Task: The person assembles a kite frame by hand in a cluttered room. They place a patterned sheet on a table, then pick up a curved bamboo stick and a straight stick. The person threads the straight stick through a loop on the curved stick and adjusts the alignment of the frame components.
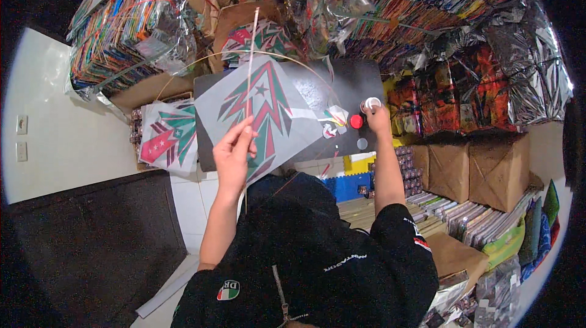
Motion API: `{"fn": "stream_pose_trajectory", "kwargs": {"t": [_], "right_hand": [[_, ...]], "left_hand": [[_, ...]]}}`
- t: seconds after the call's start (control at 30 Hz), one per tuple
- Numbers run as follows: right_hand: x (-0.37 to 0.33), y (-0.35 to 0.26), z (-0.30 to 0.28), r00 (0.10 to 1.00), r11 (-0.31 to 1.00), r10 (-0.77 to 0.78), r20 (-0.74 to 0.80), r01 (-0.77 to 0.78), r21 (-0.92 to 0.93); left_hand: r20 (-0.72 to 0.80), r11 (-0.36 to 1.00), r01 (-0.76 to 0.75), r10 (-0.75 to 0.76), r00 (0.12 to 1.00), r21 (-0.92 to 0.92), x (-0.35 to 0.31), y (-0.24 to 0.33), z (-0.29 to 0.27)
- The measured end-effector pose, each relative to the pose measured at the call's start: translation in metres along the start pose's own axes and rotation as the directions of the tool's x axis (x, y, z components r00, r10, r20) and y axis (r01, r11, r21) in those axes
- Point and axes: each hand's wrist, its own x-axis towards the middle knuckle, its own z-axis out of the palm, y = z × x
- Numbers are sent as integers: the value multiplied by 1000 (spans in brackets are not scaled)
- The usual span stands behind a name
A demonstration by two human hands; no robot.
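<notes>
Clock directions taken from the middle of the view. Item, at 6 o'clock: one black jacket (305,248) with front zip, worn by the person. Item, at 9 o'clock: left hand (235,154), fingers pinched on a thin pale stick (251,62), which pointed toward 12. Item, between 2 and 3 o'clock: right hand (379,120), fingers curled about a small white-topped container (371,105); just beside it, one red disc (356,122); at 3, one clear disc (362,144). Item, at 11 o'clock: one translucent sheet (259,93), red and green star pattern, lying on a black table (360,78) beyond the left hand; whether the stick touched it could not be told. Item, at 9 o'clock, beyond the left hand: a second printed sheet (171,136). Farther off: an open carton (235,17) of printed sheets, between 11 and 12; stacked colourful packets (131,29), at 10.
</notes>
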Motion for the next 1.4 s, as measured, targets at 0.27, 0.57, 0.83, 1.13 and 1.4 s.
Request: {"fn": "stream_pose_trajectory", "kwargs": {"t": [0.27, 0.57, 0.83, 1.13, 1.4], "right_hand": [[-9, -22, -23, 990, 995, 104, -93, -104, 2], [-46, -160, -163, 815, 923, -115, -568, 299, 243], [-24, -249, -198, 558, 601, -779, -285, 795, -86], [-5, -236, -189, 386, 408, -897, -215, 911, -67], [7, -238, -190, 391, 434, -880, -271, 893, -119]], "left_hand": [[129, 997, 66, -72, 989, 47, 10, -2, 18], [206, 996, 55, -68, 976, 68, 9, -14, 64], [155, 996, 35, -48, 987, 86, 4, -6, 106], [24, 1000, 3, -4, 1000, 26, -9, -25, 126], [-34, 1000, 24, -24, 999, 17, -18, -27, 128]]}}
